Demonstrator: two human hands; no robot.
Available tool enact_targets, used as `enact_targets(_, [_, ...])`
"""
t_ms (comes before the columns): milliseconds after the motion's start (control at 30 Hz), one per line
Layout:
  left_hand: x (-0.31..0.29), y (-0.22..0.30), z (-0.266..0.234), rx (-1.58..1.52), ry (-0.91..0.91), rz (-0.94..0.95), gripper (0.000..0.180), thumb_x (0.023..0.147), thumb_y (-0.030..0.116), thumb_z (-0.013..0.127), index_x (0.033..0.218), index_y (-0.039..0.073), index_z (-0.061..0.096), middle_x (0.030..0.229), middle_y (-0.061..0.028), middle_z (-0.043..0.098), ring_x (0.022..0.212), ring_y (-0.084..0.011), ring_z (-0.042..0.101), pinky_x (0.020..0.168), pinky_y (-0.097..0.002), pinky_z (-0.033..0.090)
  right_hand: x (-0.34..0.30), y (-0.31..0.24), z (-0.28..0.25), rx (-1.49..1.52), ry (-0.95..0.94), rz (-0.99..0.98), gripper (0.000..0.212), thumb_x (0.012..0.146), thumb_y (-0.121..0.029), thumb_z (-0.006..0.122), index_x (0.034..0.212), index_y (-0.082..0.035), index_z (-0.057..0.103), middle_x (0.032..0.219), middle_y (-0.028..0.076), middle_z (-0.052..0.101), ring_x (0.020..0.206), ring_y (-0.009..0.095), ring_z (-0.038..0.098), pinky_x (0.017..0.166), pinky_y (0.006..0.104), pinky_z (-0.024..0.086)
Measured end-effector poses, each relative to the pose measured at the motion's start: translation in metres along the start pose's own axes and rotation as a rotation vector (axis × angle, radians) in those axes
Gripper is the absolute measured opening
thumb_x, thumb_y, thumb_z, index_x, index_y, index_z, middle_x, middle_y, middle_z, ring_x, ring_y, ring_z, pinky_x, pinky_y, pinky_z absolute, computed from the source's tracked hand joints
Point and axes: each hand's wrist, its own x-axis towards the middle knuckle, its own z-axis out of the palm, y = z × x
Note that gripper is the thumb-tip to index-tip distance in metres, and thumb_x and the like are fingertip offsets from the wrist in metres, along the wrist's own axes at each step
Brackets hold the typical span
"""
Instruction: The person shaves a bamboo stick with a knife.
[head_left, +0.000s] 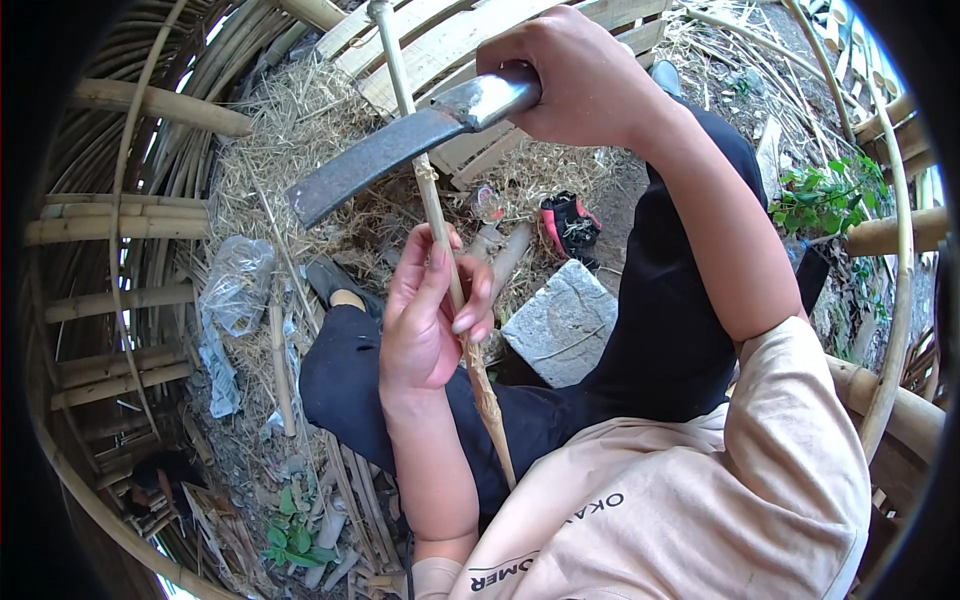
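My left hand is closed round the middle of a long, thin wooden stick. The stick runs at a slant from the top of the view down to my lap, and its near end tapers to a point. A curl of shaving clings to it just above my fingers. In my right hand is a machete with a dark, blunt-ended blade and a shiny metal handle. Its blade points left and crosses over the stick above my left hand; whether the two touch I cannot tell.
A pale stone block lies between my legs, with a red-and-black glove-like item beyond it. Wooden slats stand at the far side. Dry shavings, a clear plastic bag and bamboo poles are at left.
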Motion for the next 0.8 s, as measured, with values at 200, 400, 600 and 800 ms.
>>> enact_targets(200, [-0.011,0.01,-0.007,-0.081,0.046,-0.035,0.027,0.109,0.029,0.034,0.115,0.009,0.052,0.065,0.0008,0.041,0.049,-0.0036,0.027,0.042,-0.0188,0.026,0.002,-0.004,0.021,-0.041,-0.033,-0.055,0.009,0.064,-0.009,0.066,0.072,-0.005,0.065,0.065,0.016,0.062,0.065,0.035,0.064,0.061,0.0428,0.05])
enact_targets(400, [-0.014,0.021,-0.026,-0.086,0.254,0.064,0.022,0.108,0.023,0.036,0.106,0.009,0.053,0.068,-0.0015,0.048,0.049,-0.0026,0.03,0.041,-0.0184,0.024,-0.002,-0.027,0.05,0.111,-0.137,-0.086,0.024,0.068,-0.013,0.076,0.09,-0.002,0.072,0.076,0.016,0.068,0.072,0.034,0.066,0.069,0.0396,0.053])
enact_targets(600, [-0.023,0.031,-0.029,-0.133,0.232,0.167,0.019,0.106,0.021,0.044,0.104,0.006,0.057,0.069,0.0017,0.044,0.05,-0.001,0.029,0.041,-0.0168,0.024,-0.009,-0.046,0.073,0.214,-0.249,-0.09,0.013,0.069,-0.015,0.073,0.073,-0.006,0.066,0.064,0.012,0.063,0.064,0.034,0.065,0.061,0.0427,0.052])
enact_targets(800, [-0.027,0.027,-0.028,-0.057,0.343,0.237,0.01,0.103,0.015,0.049,0.106,0.008,0.055,0.07,-0.0002,0.048,0.05,-0.0026,0.03,0.041,-0.0183,0.024,-0.014,-0.058,0.082,0.081,-0.249,-0.053,0.009,0.064,-0.014,0.07,0.071,-0.008,0.067,0.064,0.013,0.063,0.065,0.034,0.066,0.062,0.0441,0.053])
